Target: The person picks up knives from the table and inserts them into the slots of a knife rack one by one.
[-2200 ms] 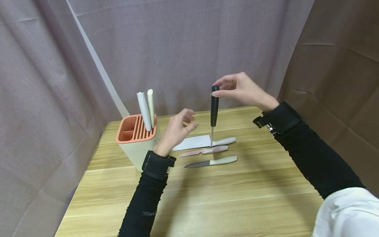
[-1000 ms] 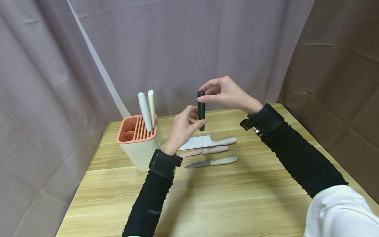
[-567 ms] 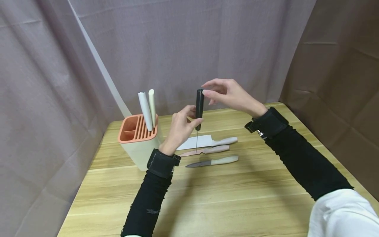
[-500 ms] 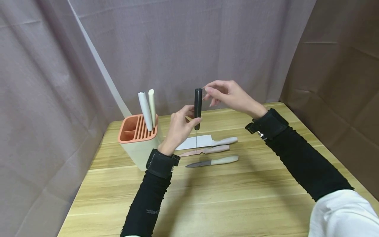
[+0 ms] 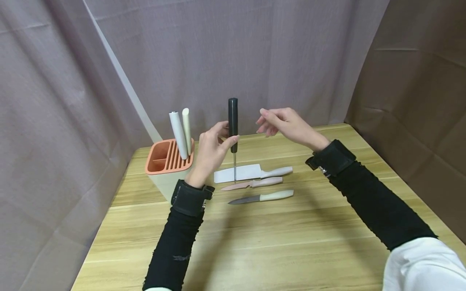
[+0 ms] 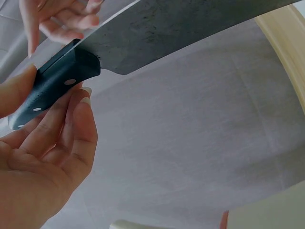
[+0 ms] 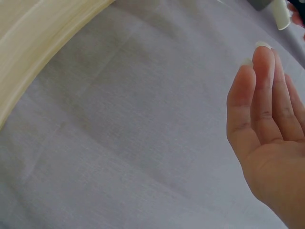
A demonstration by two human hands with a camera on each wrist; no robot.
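Pinching the black-handled knife [image 5: 233,125] in my left hand [image 5: 209,151], I hold its long axis upright, blade down, just right of the knife block [image 5: 168,169]. My right hand [image 5: 285,125] hovers beside it, fingers relaxed, holding nothing; three knives lie on the bench [image 5: 291,238]

Three knives [image 5: 260,184] block the table middle; its near half [image 5: 255,246] seems open.

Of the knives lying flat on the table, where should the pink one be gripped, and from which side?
Probably by its handle: the pink knife lies flat with the handle to the right and the tip pointing left. Come from above on the right, which suits the free right hand. The left hand holds the black-handled knife.
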